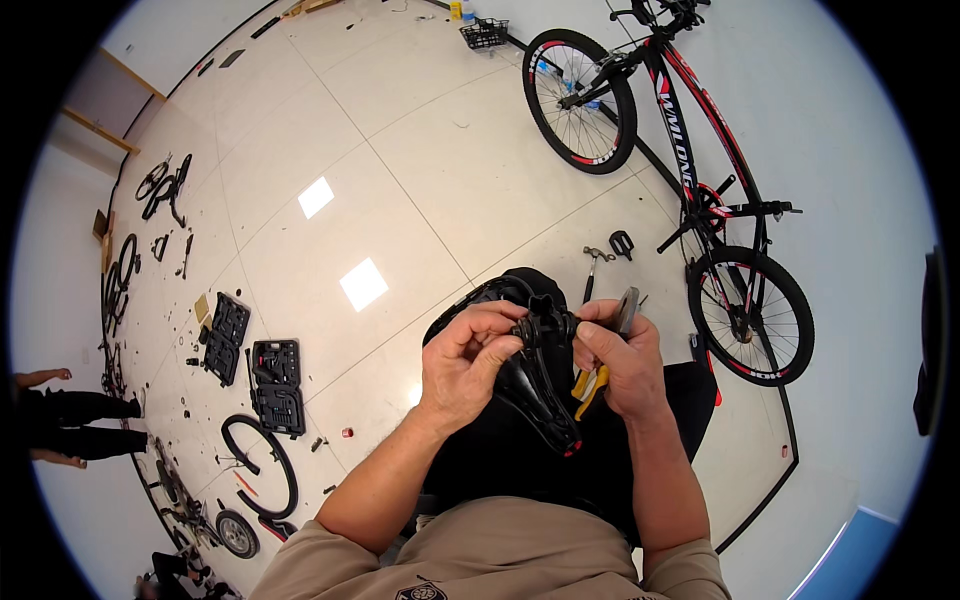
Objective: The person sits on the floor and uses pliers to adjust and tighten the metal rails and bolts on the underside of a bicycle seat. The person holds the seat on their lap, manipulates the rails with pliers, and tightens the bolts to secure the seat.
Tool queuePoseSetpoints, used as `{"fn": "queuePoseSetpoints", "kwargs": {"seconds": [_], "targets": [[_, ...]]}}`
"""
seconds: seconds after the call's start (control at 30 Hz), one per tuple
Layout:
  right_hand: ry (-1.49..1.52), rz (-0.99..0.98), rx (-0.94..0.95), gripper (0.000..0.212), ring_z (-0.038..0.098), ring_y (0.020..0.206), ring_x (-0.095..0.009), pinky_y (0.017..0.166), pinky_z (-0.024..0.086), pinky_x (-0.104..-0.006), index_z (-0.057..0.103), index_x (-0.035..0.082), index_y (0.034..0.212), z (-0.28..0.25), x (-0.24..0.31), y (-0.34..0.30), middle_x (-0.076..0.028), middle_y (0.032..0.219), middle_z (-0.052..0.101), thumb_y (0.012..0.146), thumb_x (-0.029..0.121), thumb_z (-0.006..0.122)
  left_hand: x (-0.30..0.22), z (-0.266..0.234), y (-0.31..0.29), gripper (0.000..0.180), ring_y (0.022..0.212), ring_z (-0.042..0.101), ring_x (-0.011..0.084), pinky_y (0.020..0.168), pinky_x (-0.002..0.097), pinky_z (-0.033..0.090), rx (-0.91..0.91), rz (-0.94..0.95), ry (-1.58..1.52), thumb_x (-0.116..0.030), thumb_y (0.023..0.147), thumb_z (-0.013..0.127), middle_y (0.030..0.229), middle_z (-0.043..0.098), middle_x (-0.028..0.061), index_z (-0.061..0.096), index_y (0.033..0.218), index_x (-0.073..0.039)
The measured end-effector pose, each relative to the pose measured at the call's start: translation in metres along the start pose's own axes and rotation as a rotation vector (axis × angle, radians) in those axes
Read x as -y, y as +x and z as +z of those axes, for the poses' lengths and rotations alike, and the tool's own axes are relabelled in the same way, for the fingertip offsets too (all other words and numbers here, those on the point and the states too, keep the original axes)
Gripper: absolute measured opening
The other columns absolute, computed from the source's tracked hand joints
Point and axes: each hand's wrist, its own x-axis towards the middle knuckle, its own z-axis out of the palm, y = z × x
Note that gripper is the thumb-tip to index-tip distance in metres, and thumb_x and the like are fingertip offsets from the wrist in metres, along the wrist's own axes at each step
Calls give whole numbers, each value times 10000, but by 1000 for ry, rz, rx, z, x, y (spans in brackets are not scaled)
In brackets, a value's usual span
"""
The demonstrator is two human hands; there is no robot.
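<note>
A black bicycle saddle [538, 405] lies over my lap, its nose with red marks pointing toward me. On top of it sits a black saddle clamp [548, 322]. My left hand [465, 365] is closed, thumb and fingers pinching the clamp's left end. At the opposite end, the thumb and fingertips of my right hand [628, 365] press on the clamp. Pliers with yellow handles [590, 390] are tucked in that same hand, their metal head rising above the knuckles. My fingers hide parts of the clamp.
A hammer [592, 272] and a black pedal [621, 244] lie on the floor ahead. The black-and-red bicycle [690, 150], without a saddle, stands at right by the wall. Open tool cases [277, 385], a loose tyre [285, 470] and bike parts lie left. Another person [75, 420] stands far left.
</note>
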Motion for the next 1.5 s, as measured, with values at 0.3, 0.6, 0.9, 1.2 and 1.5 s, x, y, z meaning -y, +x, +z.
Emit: {"fn": "queuePoseSetpoints", "kwargs": {"seconds": [0.3,0.6,0.9,1.2,1.5], "targets": [[286,190,-19,127,559,648,-131,581,468,-284,657,-15,1094,-1,-9,2,-64,794,614,990,51,629,7,3,-2,284,1049,656,167,906,294,553,82,122,42,99,944,689,1347,607,205,667,1226,71],[370,269,28,125,553,663,-135,564,456,-283,651,-14,1088,-9,-12,5,-77,853,629,986,58,640,4,0,-1,244,1009,652,151,867,279,552,69,95,122,108,944,682,1327,617,199,691,1184,66],[366,314,50,116,547,634,-126,552,461,-287,663,-12,1070,-9,-12,7,-70,838,645,980,61,657,11,-1,0,256,921,615,127,804,259,521,78,174,101,109,906,730,1224,623,152,705,1152,44],[398,309,73,115,570,636,-138,552,474,-295,675,-19,1073,-11,-13,7,-84,853,667,982,49,659,6,2,0,280,940,605,133,762,264,495,52,153,146,105,876,760,1177,630,116,711,1134,5],[383,307,79,118,571,640,-134,560,477,-288,680,-10,1080,-11,-13,7,-85,863,670,976,43,667,10,0,-1,276,931,583,124,789,264,478,48,121,18,82,870,780,1179,624,98,708,1126,7]]}}
